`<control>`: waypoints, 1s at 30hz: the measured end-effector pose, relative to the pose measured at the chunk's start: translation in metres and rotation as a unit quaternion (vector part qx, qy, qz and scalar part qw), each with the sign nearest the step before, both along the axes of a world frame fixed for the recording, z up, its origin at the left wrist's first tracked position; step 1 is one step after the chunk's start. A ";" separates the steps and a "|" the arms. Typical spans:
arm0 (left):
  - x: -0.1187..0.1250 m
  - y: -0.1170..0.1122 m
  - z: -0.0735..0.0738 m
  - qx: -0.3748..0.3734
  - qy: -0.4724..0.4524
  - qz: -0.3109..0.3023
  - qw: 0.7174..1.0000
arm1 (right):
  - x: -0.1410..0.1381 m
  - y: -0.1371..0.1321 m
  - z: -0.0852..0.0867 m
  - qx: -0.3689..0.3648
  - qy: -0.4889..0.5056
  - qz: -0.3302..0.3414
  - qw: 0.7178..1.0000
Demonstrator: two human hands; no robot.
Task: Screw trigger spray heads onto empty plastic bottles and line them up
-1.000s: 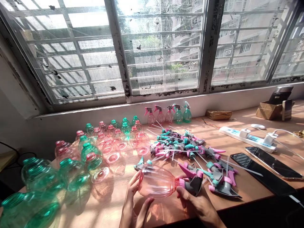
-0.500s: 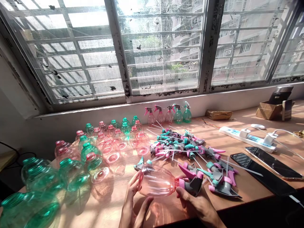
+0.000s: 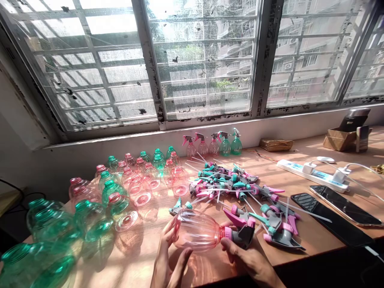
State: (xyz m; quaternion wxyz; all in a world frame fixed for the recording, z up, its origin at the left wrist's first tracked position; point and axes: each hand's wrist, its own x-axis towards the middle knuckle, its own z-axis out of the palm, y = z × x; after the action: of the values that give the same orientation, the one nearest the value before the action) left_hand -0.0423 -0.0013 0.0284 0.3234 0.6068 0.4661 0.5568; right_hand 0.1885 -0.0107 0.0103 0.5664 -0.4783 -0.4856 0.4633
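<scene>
At the sunlit wooden bench [image 3: 303,244], head view, we held a pink PET bottle [image 3: 195,230] mid-air: left hand [image 3: 168,256] wrapped round its body, right hand [image 3: 246,260] clamped on the grey-pink spray trigger [image 3: 241,236] at its neck (seated? can't tell). Five topped bottles [image 3: 213,146] stood done; many bare bottles [image 3: 139,196] and loose triggers [image 3: 222,184] remained.

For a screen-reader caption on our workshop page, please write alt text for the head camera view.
A left hand cups a pink plastic spray bottle while a right hand holds the grey-and-pink trigger head at its neck. On the wooden table beside them lie a pile of loose trigger heads and many headless pink and green bottles, below a barred window.
</scene>
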 end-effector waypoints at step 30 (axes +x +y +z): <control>-0.001 0.000 -0.005 -0.011 0.006 -0.011 1.000 | 0.000 -0.002 -0.003 -0.034 0.027 -0.012 0.999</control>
State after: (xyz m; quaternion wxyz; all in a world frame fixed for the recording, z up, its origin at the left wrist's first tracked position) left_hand -0.0431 -0.0017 0.0231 0.3334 0.6115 0.4674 0.5444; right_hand 0.1885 -0.0124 0.0071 0.5683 -0.4901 -0.4484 0.4855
